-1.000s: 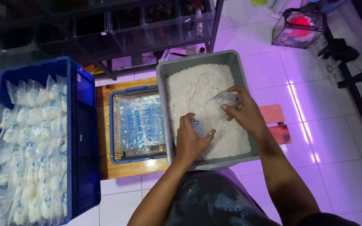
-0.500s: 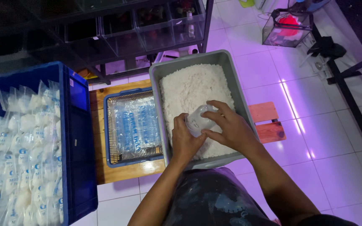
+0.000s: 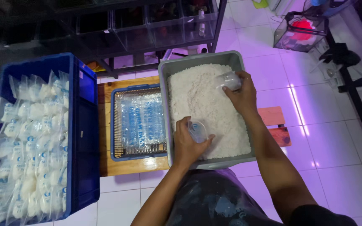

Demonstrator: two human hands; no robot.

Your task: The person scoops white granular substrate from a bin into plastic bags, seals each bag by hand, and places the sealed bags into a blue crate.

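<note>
Head view: clear bag (image 3: 197,130) mouth seemingly upward.

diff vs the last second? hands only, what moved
The right hand moved away from the left, up toward the far end of the grey tub, carrying a clear cup over the white grains. The left hand stayed near the front, keeping the clear bag. Blue crate and basket did not shift.

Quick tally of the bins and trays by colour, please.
Grey: 1, the grey tub of white grains, with the left hand and right hand in it
Blue: 2, the big blue crate of filled bags, the small blue tray
Total: 3
</note>
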